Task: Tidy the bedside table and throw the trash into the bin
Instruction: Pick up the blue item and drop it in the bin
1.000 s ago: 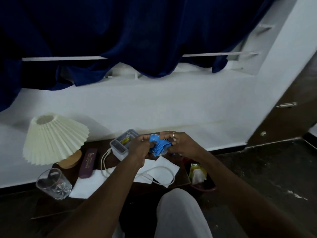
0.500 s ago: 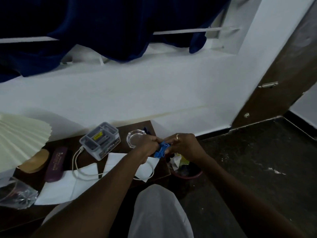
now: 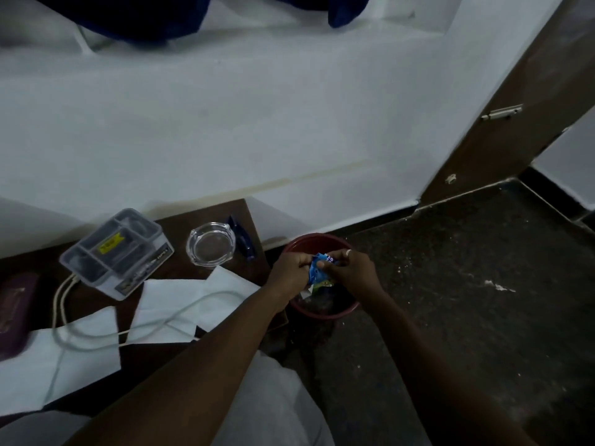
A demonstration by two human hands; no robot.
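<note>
Nearest the camera, white paper sheets (image 3: 180, 294) lie overlapping on the dark tabletop (image 3: 175, 263), reaching to its near edge. A pale cable (image 3: 96, 344) loops across them. A purple case (image 3: 13, 310) sits at the left border of the view.

Just past the tabletop's right edge, the left hand (image 3: 291, 272) and right hand (image 3: 355, 272) both clench a crumpled blue wrapper (image 3: 317, 268) between them. They hold it directly above the open mouth of the red bin (image 3: 322, 237). The bin stands on the floor (image 3: 467, 284) just beside the tabletop, with other scraps inside. Dark floor stretches right of it.

Farther back stand a clear compartment box (image 3: 116, 252) and a glass ashtray (image 3: 211, 244). A dark blue packet (image 3: 243, 238) lies near the far right corner. The tabletop's back edge meets the white wall (image 3: 225, 123).
</note>
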